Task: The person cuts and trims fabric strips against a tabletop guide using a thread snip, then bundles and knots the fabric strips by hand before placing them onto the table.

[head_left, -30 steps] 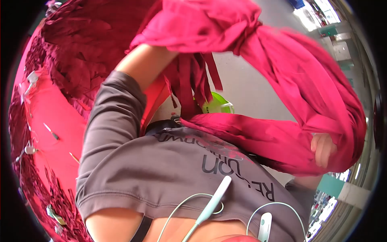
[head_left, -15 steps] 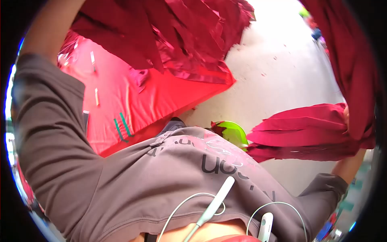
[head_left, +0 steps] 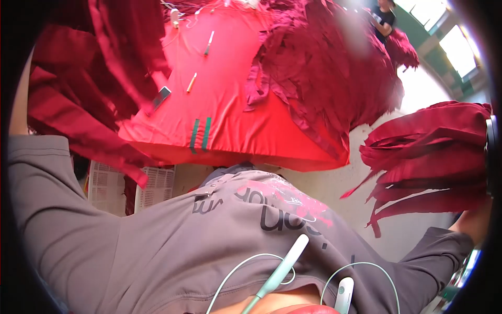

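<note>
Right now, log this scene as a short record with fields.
Setting: table with red cover
On table: heap of dark red cloth strips, pens
Right side: bundle of dark red cloth strips held up; hand itself hidden
Left side: more dark red cloth raised; hand out of view
Under table: white crate
Background: another person

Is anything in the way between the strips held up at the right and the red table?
Nothing visible blocks it. The bundle of dark red fabric strips hangs over bare floor, apart from the red table. A heap of strips covers the table's near corner.
</note>
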`<state>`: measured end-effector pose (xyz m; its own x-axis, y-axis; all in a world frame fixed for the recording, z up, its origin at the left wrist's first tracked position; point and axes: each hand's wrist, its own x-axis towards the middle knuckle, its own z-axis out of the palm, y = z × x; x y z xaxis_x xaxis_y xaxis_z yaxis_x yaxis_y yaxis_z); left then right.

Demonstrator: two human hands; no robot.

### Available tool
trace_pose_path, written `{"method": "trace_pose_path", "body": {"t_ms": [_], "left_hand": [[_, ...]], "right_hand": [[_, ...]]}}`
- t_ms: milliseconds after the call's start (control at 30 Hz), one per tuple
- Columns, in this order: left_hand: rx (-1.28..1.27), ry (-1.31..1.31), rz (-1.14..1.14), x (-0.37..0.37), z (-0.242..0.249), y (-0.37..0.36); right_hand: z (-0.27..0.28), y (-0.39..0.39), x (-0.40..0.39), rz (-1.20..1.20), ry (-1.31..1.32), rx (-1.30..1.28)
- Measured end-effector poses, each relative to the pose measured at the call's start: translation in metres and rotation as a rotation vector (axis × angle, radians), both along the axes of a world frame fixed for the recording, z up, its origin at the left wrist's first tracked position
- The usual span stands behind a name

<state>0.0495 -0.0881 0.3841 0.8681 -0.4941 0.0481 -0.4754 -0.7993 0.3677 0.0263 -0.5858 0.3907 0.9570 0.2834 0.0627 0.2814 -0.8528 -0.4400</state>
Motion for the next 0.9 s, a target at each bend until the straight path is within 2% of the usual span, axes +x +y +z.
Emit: {"method": "trace_pose_path", "body": {"t_ms": [267, 633, 900], "left_hand": [[-0.021, 0.007, 0.253, -0.021, -0.019, 0.093], [-0.086, -0.007, 0.455, 0.020, -0.064, 0.237], [-0.138, 0.000, 0.472, 0.080, -0.103, 0.330]], "right_hand": [[0.038, 0.105, 0.097, 0.171, -0.063, -0.186], [0.067, 0.356, 0.269, 0.413, -0.171, -0.460], [0.078, 0.467, 0.321, 0.332, -0.098, -0.620]]}}
